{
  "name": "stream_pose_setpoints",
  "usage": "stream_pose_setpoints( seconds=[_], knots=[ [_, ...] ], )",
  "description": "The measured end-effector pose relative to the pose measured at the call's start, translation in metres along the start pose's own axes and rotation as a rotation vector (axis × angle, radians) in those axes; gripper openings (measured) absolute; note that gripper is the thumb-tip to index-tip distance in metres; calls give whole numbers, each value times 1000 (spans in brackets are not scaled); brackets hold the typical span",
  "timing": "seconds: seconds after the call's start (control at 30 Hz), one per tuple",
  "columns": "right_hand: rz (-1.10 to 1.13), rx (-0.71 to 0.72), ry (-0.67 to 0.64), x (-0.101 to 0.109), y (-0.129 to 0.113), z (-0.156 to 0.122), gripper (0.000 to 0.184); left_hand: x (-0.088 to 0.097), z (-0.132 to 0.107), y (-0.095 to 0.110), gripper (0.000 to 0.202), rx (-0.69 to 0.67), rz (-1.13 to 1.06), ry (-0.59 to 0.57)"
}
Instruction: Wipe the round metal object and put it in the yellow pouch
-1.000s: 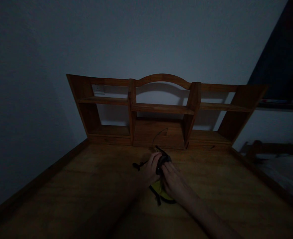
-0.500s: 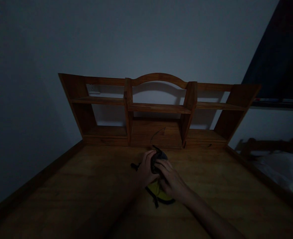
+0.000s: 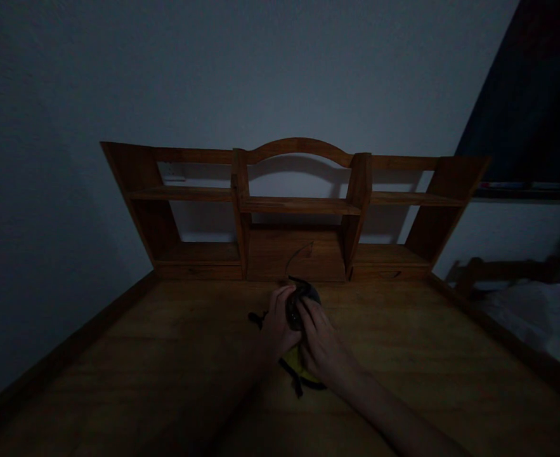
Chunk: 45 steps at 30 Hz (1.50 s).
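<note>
In the dim head view, a small black item with a yellow fabric flap edged in black lies on the wooden desk. Its dark upper part has a rounded, shiny rim, and black straps stick out on several sides. My left hand wraps round the left side of that rim, its fingers curled. From the right, my right hand presses its bent fingers into the dark part, covering much of it. The item's exact kind cannot be made out.
A wooden shelf unit with several compartments stands at the back of the desk against a pale wall. Raised edges run along both desk sides. On the right are white bedding and a dark window.
My right hand has shifted slightly left over the black and yellow item, covering more of the yellow flap. My left hand keeps its hold. The view has turned a little.
</note>
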State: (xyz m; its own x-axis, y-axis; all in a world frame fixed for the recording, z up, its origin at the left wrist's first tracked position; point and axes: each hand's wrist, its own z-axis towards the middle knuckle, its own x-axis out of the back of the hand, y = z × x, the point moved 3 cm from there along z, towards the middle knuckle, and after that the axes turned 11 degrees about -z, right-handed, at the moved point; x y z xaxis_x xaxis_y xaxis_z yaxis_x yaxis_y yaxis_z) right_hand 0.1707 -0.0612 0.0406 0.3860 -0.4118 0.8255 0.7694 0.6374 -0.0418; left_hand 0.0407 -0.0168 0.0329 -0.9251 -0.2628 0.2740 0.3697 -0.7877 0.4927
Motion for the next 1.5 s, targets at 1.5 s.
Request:
stream_pose_setpoints(
  seconds=[1.5],
  knots=[
    [156,38,-71,13,10,6,78,0,4,-7,71,47,-63,-75]
  ],
)
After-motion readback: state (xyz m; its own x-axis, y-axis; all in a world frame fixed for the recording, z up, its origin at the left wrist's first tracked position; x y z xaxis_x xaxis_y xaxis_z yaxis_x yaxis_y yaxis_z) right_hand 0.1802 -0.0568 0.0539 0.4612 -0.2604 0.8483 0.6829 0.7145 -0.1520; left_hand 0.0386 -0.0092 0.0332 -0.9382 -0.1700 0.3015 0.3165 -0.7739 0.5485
